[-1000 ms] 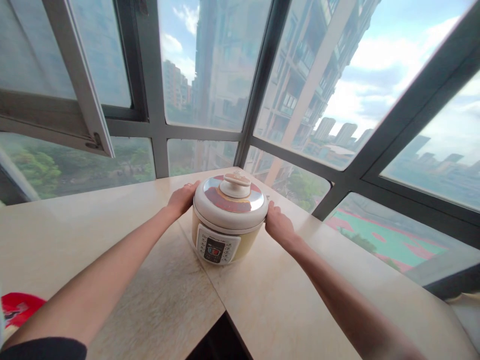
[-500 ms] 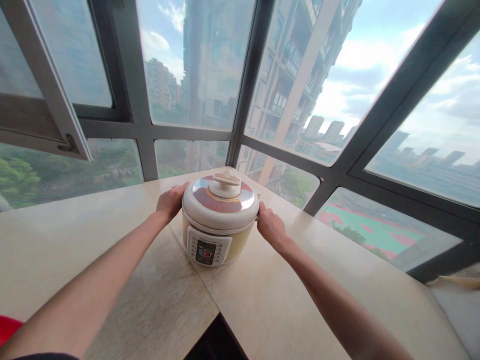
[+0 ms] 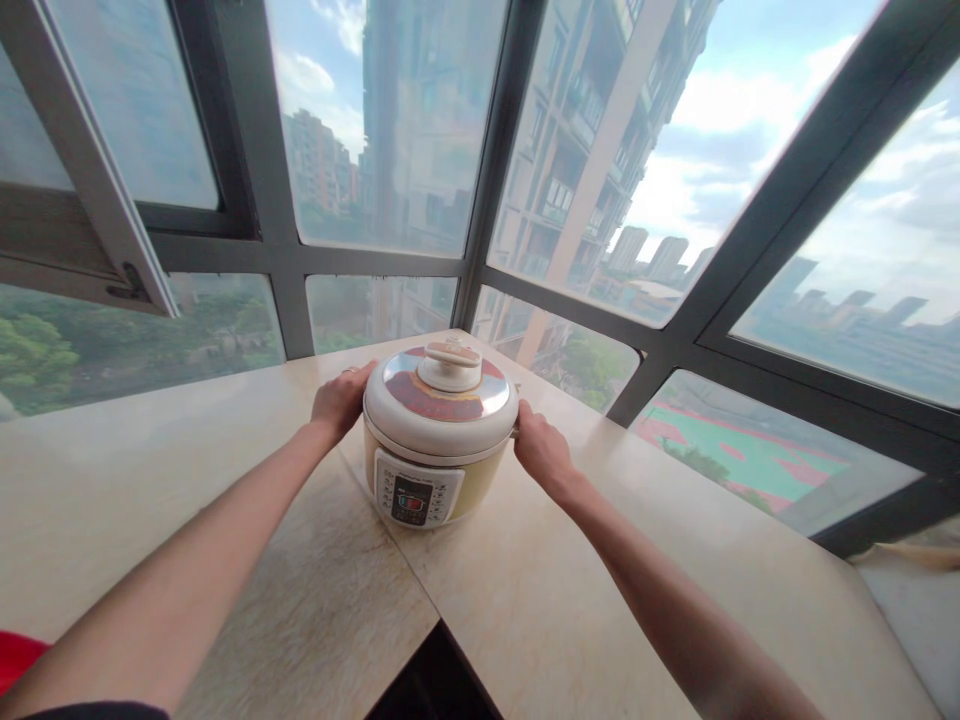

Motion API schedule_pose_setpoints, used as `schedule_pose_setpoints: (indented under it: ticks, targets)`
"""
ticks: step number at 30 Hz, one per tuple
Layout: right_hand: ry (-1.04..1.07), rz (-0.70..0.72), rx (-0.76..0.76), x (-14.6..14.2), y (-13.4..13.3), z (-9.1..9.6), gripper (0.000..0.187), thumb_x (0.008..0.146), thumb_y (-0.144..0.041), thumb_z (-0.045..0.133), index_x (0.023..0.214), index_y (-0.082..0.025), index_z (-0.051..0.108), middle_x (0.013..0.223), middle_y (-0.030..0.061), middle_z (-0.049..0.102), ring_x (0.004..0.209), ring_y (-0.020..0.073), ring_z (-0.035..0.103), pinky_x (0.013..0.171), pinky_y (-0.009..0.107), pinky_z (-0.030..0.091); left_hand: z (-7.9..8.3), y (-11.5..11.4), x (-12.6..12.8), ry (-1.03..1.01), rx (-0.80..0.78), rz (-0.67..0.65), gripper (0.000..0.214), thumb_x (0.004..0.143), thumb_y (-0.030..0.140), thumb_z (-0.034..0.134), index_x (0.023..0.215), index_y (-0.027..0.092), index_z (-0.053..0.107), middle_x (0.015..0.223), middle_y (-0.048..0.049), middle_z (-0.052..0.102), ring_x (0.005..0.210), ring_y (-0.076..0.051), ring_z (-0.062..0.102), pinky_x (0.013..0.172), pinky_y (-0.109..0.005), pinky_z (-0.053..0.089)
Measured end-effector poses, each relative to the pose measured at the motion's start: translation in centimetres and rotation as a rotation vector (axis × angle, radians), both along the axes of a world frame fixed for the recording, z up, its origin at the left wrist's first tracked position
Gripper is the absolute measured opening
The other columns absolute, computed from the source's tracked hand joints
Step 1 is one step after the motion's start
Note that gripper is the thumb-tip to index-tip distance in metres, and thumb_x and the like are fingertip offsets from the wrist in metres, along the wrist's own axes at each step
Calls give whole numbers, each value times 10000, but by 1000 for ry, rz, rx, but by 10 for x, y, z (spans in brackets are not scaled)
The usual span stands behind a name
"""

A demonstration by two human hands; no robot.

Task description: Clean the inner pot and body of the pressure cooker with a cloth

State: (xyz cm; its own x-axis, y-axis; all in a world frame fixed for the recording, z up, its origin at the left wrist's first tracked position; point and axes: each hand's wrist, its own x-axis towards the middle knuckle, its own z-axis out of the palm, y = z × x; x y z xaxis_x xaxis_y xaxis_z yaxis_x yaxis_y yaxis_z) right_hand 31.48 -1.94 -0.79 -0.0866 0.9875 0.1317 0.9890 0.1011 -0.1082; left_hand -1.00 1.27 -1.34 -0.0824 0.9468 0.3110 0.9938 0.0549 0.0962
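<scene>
An electric pressure cooker with a cream body stands upright on the beige stone counter, close to the window corner. Its round lid is on, with a shiny top and a white knob. The control panel faces me. At the cooker's left side, my left hand grips it, the fingertips hidden behind the rim. My right hand is closed on the side handle at the right, its fingers partly out of sight.
Grey window frames rise behind the counter on both sides. An open window sash juts inward at the upper left. A dark gap cuts into the counter's near edge. Something red shows at the lower left.
The view has tilted very slightly. Both hands keep their hold, and the cooker stands in the same place on the counter.
</scene>
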Motion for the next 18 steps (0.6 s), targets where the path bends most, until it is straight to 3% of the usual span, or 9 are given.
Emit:
schedule_pose_setpoints:
  ticks: [18]
  targets:
    - [6, -1, 19, 1, 1, -5, 344, 1012, -150, 298, 1315, -187, 455, 1070, 132, 656, 887, 256, 682, 690, 317, 429, -5, 3, -2, 20, 20, 1, 521, 1037, 245, 282, 1535, 234, 437, 1216, -171, 670, 1002, -317, 721, 824, -402, 558]
